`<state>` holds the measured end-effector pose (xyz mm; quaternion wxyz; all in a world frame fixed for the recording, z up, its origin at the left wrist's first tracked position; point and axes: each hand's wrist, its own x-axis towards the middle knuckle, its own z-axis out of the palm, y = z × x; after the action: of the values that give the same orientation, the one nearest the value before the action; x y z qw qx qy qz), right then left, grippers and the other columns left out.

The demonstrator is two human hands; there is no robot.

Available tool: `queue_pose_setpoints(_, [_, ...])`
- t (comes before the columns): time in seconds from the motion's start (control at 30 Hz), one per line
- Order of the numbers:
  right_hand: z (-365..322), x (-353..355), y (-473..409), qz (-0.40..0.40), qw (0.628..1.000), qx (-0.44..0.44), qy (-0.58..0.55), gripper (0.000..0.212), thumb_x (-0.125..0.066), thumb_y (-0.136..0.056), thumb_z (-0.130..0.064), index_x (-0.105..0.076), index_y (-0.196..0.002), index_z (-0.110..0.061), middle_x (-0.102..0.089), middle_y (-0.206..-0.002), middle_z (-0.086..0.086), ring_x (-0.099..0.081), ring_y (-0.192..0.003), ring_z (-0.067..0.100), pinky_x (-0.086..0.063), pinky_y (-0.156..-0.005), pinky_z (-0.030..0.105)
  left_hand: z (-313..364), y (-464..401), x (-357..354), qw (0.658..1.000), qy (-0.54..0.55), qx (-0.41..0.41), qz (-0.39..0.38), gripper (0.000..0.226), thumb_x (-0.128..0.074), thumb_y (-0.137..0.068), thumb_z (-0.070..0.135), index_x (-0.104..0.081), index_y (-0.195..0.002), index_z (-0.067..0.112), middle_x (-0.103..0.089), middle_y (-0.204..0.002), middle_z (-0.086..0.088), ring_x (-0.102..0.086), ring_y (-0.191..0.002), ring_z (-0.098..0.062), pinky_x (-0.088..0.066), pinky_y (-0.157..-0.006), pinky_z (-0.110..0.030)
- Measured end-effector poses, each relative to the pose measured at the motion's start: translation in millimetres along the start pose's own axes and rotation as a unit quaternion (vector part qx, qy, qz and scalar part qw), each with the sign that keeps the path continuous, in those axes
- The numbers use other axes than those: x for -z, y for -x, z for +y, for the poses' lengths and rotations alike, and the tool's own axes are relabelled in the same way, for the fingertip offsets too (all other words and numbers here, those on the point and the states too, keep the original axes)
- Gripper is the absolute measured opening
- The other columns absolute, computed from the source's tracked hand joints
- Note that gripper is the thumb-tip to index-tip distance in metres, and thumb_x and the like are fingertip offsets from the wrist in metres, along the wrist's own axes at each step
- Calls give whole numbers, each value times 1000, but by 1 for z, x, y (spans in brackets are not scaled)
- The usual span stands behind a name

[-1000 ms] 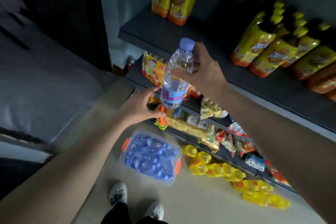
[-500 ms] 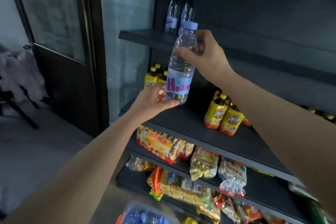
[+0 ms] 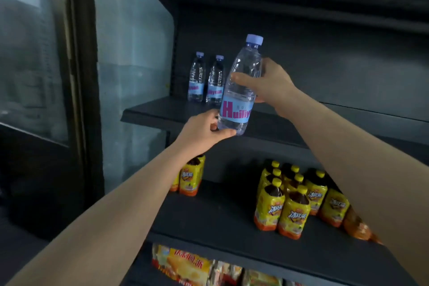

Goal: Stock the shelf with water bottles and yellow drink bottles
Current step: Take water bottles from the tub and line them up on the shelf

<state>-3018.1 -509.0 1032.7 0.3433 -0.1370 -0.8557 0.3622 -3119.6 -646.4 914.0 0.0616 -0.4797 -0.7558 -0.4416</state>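
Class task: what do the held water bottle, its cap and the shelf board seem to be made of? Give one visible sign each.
Held water bottle: probably clear plastic, glossy; see-through with moulded ribs.
Its cap: likely opaque plastic, pale lilac.
Shelf board: dark matte surface, perhaps painted metal or laminate; cannot tell.
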Motion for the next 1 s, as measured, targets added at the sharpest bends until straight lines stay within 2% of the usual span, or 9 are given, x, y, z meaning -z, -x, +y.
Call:
queue_pose_setpoints(0.1, [9, -7, -47, 42, 999, -14, 5, 40, -80, -73, -46, -57, -100, -28, -69, -102, -4, -69, -93, 17, -60, -79, 44, -20, -56, 12, 999, -16, -11, -37, 51, -71, -83, 53, -58, -126, 29, -64, -109, 19, -58, -91, 7, -41, -77, -12])
queue_pose_setpoints(0.17, [19, -13, -79, 65, 997, -26, 18, 53, -81, -69, -49, -57, -108, -23, -67, -102, -4, -69, -92, 17, -61, -77, 44, -36, -95, 20, 997, -36, -11, -67, 60, -71, -81, 54, -56, -131, 25, -65, -116, 11, -61, -101, -3, -46, -86, -21])
queue_pose_setpoints(0.23, [30, -21, -104, 87, 994, -40, 50, 66, -81, -72, -49, -49, -120, -17, -63, -103, -6, -65, -89, 13, -59, -71, 37, -55, -130, 25, 993, -81, -9, -88, 68, -69, -83, 56, -51, -138, 21, -61, -127, 5, -58, -113, -12, -44, -92, -27])
queue_pose_setpoints(0.33, [51, -35, -134, 109, 986, -65, 103, 70, -79, -77, -48, -43, -127, -15, -58, -105, -4, -60, -89, 15, -48, -64, 27, -88, -172, 25, 986, -141, 0, -94, 69, -62, -89, 56, -44, -145, 20, -52, -143, -2, -52, -126, -21, -43, -101, -34])
queue_pose_setpoints(0.43, [77, -50, -163, 115, 981, -83, 130, 69, -78, -78, -48, -42, -127, -15, -58, -106, -2, -60, -94, 20, -51, -75, 34, -117, -203, 23, 985, -154, 18, -74, 59, -60, -93, 45, -41, -145, 22, -51, -139, -7, -52, -122, -25, -44, -97, -34])
queue_pose_setpoints(0.57, [106, -64, -199, 120, 977, -105, 142, 66, -78, -79, -47, -43, -124, -15, -59, -103, -1, -61, -92, 22, -46, -70, 31, -143, -232, 15, 986, -146, 7, -78, 68, -62, -94, 40, -28, -152, 33, -44, -141, -8, -52, -121, -27, -44, -97, -36])
queue_pose_setpoints(0.8, [145, -86, -241, 129, 974, -113, 146, 63, -78, -79, -46, -43, -122, -17, -63, -107, 1, -63, -94, 24, -53, -76, 38, -167, -269, -4, 988, -134, -19, -77, 69, -65, -92, 35, -29, -151, 39, -41, -141, -6, -49, -125, -28, -42, -107, -45])
queue_pose_setpoints(0.93, [160, -95, -256, 143, 975, -114, 124, 58, -74, -83, -46, -44, -122, -16, -60, -101, -3, -60, -88, 20, -44, -67, 29, -177, -276, -13, 985, -146, -20, -94, 70, -64, -92, 38, -26, -151, 41, -44, -138, -5, -51, -123, -27, -44, -105, -45])
queue_pose_setpoints(1.0, [167, -98, -260, 137, 976, -117, 125, 58, -75, -82, -46, -44, -123, -18, -61, -103, -3, -58, -86, 17, -43, -69, 28, -180, -276, -16, 983, -144, -18, -109, 68, -62, -93, 39, -26, -152, 40, -43, -138, -4, -51, -121, -25, -44, -105, -41])
